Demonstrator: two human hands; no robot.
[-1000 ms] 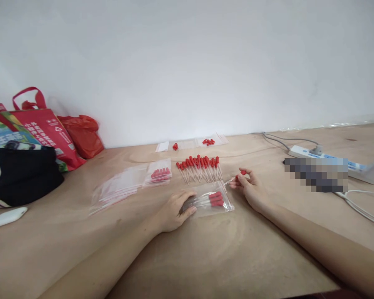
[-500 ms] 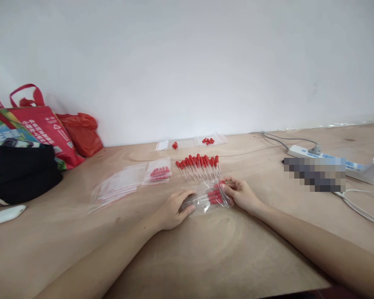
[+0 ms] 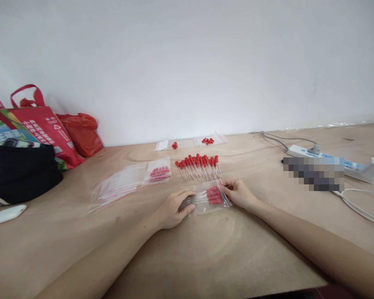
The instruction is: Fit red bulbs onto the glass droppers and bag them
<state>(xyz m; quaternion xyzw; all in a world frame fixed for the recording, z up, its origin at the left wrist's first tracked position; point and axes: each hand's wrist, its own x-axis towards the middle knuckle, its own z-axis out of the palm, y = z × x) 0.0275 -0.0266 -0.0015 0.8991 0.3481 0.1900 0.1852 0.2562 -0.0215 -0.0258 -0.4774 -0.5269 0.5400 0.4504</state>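
Observation:
A clear plastic bag lies between my hands, with several red-topped white sticks inside. My left hand grips the bag's left end between thumb and fingers. At the bag's upper right corner, my right hand pinches the edge, its fingers curled. Just beyond the bag, several loose red-topped sticks lie side by side, red ends away from me. Left of them is a flat bag with red tops, beside a stack of flat clear bags.
Near the wall lie small bags with red pieces. Shopping bags, a black cloth item and a white object are at left. A power strip with cables and a blurred dark object sit at right.
My right hand has shifted from over the sticks' red tops to the bag's upper right corner. The red tops inside now show more fully. My left hand has hardly moved.

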